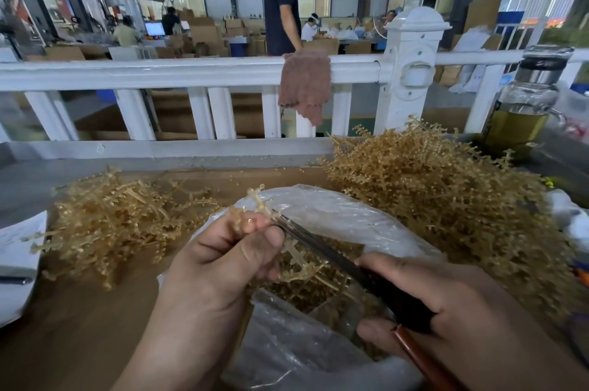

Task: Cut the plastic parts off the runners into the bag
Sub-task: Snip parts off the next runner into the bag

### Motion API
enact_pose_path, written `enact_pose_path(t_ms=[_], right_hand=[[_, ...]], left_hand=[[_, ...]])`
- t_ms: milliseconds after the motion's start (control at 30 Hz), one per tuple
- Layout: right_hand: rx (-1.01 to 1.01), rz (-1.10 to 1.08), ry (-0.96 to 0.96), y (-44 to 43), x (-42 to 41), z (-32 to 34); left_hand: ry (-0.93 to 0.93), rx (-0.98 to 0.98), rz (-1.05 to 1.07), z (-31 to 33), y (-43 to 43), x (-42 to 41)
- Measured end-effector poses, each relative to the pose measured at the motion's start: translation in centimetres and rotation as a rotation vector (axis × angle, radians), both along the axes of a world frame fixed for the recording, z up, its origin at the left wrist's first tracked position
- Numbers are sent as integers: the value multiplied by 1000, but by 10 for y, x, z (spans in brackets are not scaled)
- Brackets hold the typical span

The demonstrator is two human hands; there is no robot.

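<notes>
Lots is left, I think: a big pile (430, 199) is sitting by the bag (344, 209). My left hand (223, 260) is pinching one runner (256, 199) over the bag, my right hand (446, 304) is gripping the scissors (318, 242). Some parts (302, 295) are lying inside.

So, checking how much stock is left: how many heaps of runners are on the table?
2: a smaller heap left of the clear bag, a bigger heap on its right. The bag may hide more.
</notes>
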State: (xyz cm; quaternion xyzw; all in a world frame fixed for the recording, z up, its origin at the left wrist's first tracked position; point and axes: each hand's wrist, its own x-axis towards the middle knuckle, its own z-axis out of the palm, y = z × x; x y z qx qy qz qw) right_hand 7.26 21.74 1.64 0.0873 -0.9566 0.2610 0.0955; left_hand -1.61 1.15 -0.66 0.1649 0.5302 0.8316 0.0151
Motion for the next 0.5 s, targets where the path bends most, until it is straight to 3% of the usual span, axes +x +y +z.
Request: enact_pose_path(t_ms=[500], right_hand=[[-25,-63,83,-6,3,-5]], left_hand=[[35,30,15,-4,4,0]])
